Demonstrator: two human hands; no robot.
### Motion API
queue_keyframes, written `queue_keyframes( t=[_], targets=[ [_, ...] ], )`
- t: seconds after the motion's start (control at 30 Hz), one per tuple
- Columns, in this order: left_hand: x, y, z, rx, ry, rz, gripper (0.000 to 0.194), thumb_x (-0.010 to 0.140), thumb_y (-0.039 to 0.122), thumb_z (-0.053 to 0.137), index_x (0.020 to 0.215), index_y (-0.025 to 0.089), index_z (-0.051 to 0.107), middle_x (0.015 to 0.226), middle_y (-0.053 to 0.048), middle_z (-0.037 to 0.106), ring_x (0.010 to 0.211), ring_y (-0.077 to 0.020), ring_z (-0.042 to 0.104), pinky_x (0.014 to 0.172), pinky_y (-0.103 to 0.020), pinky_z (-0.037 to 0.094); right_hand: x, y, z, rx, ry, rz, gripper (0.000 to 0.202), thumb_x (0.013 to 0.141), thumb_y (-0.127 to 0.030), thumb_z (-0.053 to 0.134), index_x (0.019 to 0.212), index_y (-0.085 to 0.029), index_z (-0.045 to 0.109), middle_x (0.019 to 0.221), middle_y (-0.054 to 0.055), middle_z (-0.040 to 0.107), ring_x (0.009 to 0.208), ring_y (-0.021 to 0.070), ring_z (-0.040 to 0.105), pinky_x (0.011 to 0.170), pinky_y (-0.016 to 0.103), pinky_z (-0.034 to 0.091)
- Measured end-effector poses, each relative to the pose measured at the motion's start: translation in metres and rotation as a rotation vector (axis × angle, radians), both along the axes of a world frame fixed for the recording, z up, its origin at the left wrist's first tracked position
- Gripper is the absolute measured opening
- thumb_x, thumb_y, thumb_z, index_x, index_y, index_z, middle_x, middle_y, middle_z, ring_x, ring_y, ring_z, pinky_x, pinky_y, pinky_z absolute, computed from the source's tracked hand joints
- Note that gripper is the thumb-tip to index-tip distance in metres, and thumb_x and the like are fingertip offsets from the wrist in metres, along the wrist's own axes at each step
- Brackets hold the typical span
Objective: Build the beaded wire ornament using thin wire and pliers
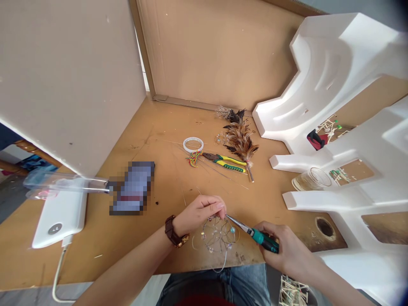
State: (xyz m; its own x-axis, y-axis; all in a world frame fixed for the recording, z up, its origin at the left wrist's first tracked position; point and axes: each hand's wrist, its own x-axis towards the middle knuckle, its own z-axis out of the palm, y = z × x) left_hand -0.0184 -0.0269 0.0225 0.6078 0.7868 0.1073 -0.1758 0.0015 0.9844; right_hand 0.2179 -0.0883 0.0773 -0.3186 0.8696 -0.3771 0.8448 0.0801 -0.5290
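Observation:
Near the table's front edge, my left hand pinches the upper rim of a round wire ornament, a web of thin wire with small coloured beads around it. A loose wire end hangs below the ornament. My right hand is closed around the green and black handles of needle-nose pliers. Their narrow tips meet the ornament's rim right beside my left fingertips. Whether the jaws grip the wire there is too small to tell.
Beyond my hands lie yellow-green pliers, a white ring, coloured thread, brown feathers and loose wires. A phone and white power bank lie left. White foam and a glass stand right.

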Motion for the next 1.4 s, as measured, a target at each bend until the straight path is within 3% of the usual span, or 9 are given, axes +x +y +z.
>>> queue_keyframes(
  t=[0.27,0.5,1.4],
  targets=[
    [0.001,-0.001,0.000,0.046,0.066,0.013,0.038,0.088,0.035,0.040,0.064,0.010,0.056,0.067,-0.002,0.049,0.056,-0.0079,0.038,0.056,-0.021,0.031,0.008,0.003,0.014,-0.005,-0.046,0.045,0.021,0.067,-0.015,0.045,0.086,-0.020,0.052,0.069,-0.003,0.055,0.060,0.0118,0.048,0.055,0.023,0.035],
    [0.003,-0.003,0.007,0.177,0.110,0.015,0.039,0.088,0.034,0.039,0.063,0.011,0.057,0.067,-0.004,0.052,0.065,-0.0112,0.049,0.066,-0.023,0.038,0.010,0.004,0.023,0.185,-0.194,0.189,0.034,0.064,-0.015,0.049,0.097,-0.022,0.053,0.091,0.004,0.058,0.084,0.0206,0.054,0.071,0.031,0.039],
    [0.002,-0.005,0.012,0.226,0.097,-0.057,0.042,0.088,0.038,0.039,0.062,0.011,0.058,0.066,-0.006,0.054,0.063,-0.0117,0.051,0.066,-0.023,0.041,0.008,0.005,0.028,0.326,-0.255,0.313,0.032,0.066,-0.015,0.051,0.097,-0.019,0.056,0.087,0.007,0.058,0.081,0.0213,0.053,0.069,0.033,0.040]
  ],
)
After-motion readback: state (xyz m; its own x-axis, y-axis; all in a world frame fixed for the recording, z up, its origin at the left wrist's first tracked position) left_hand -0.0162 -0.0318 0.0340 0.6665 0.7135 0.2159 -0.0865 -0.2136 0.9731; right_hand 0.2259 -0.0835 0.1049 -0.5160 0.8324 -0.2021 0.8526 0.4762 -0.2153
